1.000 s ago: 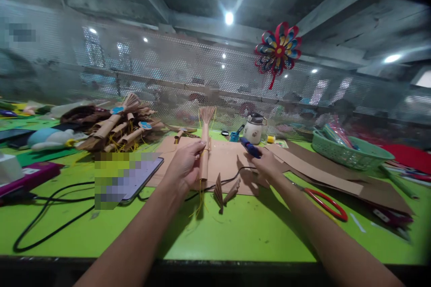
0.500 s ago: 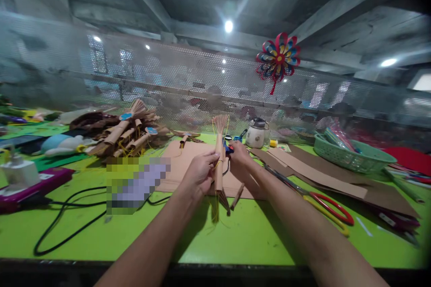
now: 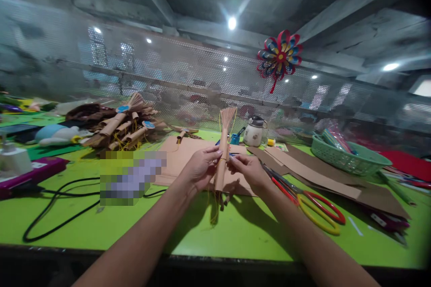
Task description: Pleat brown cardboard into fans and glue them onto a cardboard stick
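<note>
A rolled brown-paper figure (image 3: 222, 161), with a pleated fan-like top and thin yellow string around it, stands tilted over the table. My left hand (image 3: 204, 168) is closed around its left side, the thumb and fingers at its middle. My right hand (image 3: 247, 168) is at its right side with fingertips pinched together close to the tube. A small blue bit shows by those fingertips, but what they hold is too small to make out. Beneath lie brown paper sheets (image 3: 173, 152). Yellow string ends hang below the tube, and small rolled paper pieces (image 3: 232, 190) lie behind it.
Red and yellow-handled scissors (image 3: 318, 210) and brown strips (image 3: 313, 170) lie to the right, with a green basket (image 3: 353, 154) beyond. A jar-like bottle (image 3: 252, 132) stands behind. Finished-looking paper pieces (image 3: 117, 125) are piled left, near a black cable (image 3: 30, 228) and purple power strip (image 3: 37, 175).
My right hand has come back from the blue item behind the tube to the tube's right side. The tube now leans more to the right at its top.
</note>
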`<move>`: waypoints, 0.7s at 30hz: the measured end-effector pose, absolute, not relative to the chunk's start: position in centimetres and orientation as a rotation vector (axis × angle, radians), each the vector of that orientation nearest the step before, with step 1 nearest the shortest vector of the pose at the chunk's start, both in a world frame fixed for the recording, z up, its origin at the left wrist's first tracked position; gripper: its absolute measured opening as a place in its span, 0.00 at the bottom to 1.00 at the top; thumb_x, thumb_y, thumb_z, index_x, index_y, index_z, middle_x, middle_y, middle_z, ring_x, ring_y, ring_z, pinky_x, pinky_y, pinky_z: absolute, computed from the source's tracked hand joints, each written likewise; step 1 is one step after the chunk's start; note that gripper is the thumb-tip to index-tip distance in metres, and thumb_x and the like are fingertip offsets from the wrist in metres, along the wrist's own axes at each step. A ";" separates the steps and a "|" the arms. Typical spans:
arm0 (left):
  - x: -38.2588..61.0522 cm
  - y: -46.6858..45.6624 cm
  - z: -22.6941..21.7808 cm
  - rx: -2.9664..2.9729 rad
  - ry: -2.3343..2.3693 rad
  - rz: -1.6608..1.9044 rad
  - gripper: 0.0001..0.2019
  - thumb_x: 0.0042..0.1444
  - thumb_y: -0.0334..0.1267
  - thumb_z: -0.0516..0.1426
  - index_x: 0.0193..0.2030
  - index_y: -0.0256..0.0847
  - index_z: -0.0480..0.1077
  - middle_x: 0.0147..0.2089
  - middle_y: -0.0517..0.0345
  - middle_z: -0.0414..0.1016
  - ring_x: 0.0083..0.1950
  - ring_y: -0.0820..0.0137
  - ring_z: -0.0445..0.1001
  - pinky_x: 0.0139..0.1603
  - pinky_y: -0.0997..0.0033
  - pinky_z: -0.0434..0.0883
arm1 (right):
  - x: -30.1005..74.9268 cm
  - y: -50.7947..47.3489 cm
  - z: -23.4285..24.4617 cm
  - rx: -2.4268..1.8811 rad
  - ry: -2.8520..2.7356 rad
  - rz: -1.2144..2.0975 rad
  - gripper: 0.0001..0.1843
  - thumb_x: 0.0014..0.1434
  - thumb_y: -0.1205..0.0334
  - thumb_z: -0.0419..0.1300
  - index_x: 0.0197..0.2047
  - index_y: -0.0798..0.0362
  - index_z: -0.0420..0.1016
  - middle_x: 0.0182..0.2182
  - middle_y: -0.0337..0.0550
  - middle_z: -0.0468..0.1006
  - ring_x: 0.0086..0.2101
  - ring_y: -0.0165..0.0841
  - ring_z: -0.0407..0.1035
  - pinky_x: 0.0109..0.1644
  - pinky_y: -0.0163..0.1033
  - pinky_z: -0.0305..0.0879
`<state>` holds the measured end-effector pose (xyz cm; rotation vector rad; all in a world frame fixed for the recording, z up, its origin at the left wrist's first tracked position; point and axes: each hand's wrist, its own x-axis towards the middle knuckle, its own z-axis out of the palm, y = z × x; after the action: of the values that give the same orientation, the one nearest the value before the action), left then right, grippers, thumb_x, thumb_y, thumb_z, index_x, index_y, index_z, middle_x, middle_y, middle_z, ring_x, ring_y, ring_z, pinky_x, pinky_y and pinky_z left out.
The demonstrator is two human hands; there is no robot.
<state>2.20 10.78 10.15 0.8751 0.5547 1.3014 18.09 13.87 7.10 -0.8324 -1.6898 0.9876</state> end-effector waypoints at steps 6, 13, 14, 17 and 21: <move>2.4 11.0 9.5 0.893 0.508 1.220 0.10 0.52 0.24 0.56 0.41 0.31 0.74 0.32 0.46 0.76 0.29 0.67 0.75 0.30 0.68 0.75 | 17.2 14.0 5.5 -0.782 -1.579 1.141 0.24 0.53 0.41 0.58 0.33 0.56 0.75 0.26 0.42 0.74 0.26 0.31 0.67 0.30 0.37 0.66; 2.8 10.5 9.7 0.839 0.466 1.154 0.13 0.52 0.25 0.56 0.45 0.31 0.73 0.38 0.43 0.76 0.32 0.67 0.76 0.37 0.65 0.75 | 16.7 13.8 5.0 -0.699 -1.441 1.334 0.27 0.53 0.37 0.56 0.43 0.51 0.73 0.36 0.46 0.77 0.30 0.33 0.70 0.32 0.37 0.69; 2.9 10.5 9.6 0.841 0.459 1.149 0.13 0.52 0.25 0.56 0.45 0.31 0.73 0.38 0.43 0.76 0.32 0.68 0.76 0.38 0.66 0.75 | 16.7 13.8 5.0 -0.696 -1.420 1.343 0.27 0.53 0.36 0.55 0.43 0.51 0.73 0.36 0.46 0.77 0.31 0.34 0.71 0.33 0.38 0.70; 3.2 10.4 9.4 0.868 0.444 1.148 0.14 0.52 0.25 0.56 0.46 0.31 0.73 0.39 0.44 0.76 0.32 0.69 0.75 0.36 0.68 0.75 | 16.4 13.7 4.8 -0.690 -1.366 1.361 0.29 0.54 0.35 0.53 0.43 0.51 0.73 0.36 0.46 0.77 0.32 0.35 0.71 0.32 0.37 0.69; 3.4 10.3 9.4 0.881 0.469 1.164 0.14 0.51 0.24 0.57 0.46 0.31 0.73 0.38 0.46 0.76 0.30 0.70 0.74 0.32 0.72 0.73 | 16.1 13.6 4.8 -0.649 -1.302 1.403 0.29 0.56 0.35 0.50 0.46 0.50 0.72 0.33 0.44 0.77 0.30 0.34 0.72 0.31 0.37 0.69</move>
<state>3.39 10.30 9.37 0.8811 0.4691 1.1640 16.09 13.63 4.76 -0.6494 -1.3017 1.4034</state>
